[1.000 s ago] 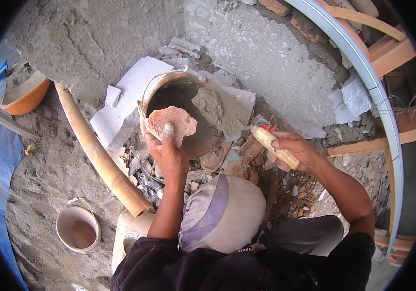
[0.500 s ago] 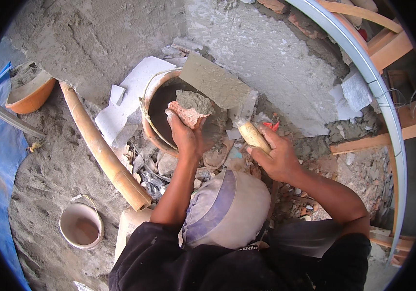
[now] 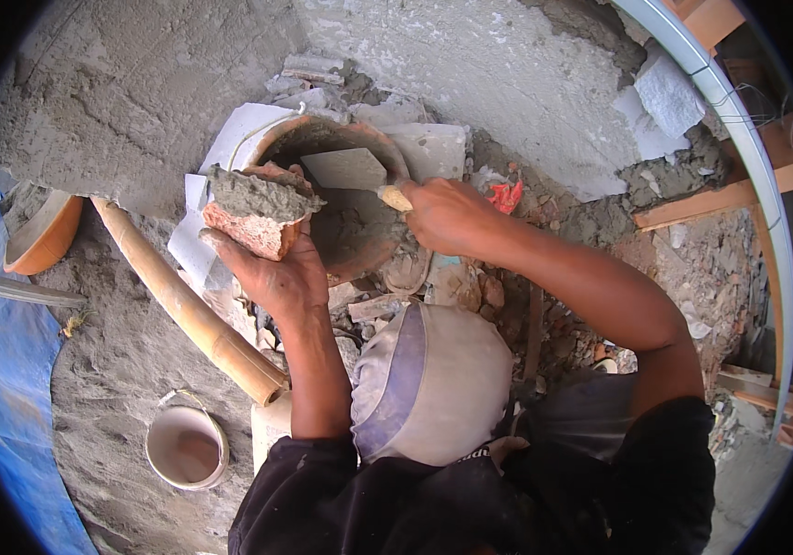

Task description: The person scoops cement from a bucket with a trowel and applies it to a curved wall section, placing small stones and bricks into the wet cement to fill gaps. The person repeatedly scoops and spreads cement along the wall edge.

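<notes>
My left hand (image 3: pixel 274 282) is closed around a chunk of red brick (image 3: pixel 245 235) topped with lumpy grey mortar (image 3: pixel 258 192), held over the left side of a round clay-coloured pot (image 3: pixel 322 128) with mortar inside. A pale cord lies at the pot's rim. My right hand (image 3: pixel 442 218) grips the short wooden handle (image 3: pixel 394 198) of a trowel, whose flat, mortar-coated blade (image 3: pixel 341 168) points left into the pot, just right of the brick. White broken slabs (image 3: pixel 424 148) and rubble surround the pot.
A bamboo pole (image 3: pixel 184 296), orange basin (image 3: pixel 54 240), small bucket (image 3: pixel 184 467) and blue tarp (image 3: pixel 8 379) lie left. Rough plastered walls (image 3: pixel 470 65) rise behind. A curved metal strip (image 3: pixel 755 176), wooden planks (image 3: pixel 692 199) and debris are right. A round padded bundle (image 3: pixel 442 379) sits below my hands.
The mortar-topped brick has moved left to the pot's edge. My right hand has moved up and left over the pot, swinging the trowel blade leftward beside the brick.
</notes>
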`<state>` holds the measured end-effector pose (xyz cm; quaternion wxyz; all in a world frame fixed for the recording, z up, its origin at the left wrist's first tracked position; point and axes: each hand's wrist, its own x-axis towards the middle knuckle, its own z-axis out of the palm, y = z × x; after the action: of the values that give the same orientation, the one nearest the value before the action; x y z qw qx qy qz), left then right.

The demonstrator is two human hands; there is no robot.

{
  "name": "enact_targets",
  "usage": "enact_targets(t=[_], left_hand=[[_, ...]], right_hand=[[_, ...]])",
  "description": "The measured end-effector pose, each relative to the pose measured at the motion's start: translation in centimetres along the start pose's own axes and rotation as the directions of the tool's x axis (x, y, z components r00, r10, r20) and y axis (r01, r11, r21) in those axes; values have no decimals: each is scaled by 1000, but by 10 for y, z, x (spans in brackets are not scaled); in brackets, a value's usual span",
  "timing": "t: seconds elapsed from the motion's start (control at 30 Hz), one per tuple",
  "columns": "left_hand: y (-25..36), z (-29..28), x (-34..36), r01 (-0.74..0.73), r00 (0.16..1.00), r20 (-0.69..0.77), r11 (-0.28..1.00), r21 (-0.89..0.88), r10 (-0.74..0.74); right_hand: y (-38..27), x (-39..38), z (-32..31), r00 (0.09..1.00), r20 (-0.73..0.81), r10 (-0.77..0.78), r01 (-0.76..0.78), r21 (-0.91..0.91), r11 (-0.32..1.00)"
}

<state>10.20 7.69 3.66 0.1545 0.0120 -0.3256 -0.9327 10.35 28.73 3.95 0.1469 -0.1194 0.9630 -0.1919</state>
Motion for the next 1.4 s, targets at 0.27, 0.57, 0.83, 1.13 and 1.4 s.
enact_targets(t=[0.27, 0.57, 0.83, 1.13, 1.4], left_hand=[[35, -17, -2, -42, 998, -37, 999, 25, 43], [17, -26, -10, 47, 995, -83, 999, -27, -49], [29, -21, -19, -123, 977, -175, 992, -3, 120], [-14, -19, -27, 172, 980, -117, 979, 110, -159], [-51, -12, -8, 340, 932, -111, 939, -58, -345]], right_hand=[[-45, 51, 39, 947, 319, 45, -44, -12, 999], [24, 31, 80, 860, 504, -74, -452, 822, 346], [44, -18, 11, 922, 386, -1, -369, 882, 291], [32, -111, -98, 976, 165, 140, -213, 847, 487], [-4, -116, -75, 893, -420, -161, 239, 138, 961]])
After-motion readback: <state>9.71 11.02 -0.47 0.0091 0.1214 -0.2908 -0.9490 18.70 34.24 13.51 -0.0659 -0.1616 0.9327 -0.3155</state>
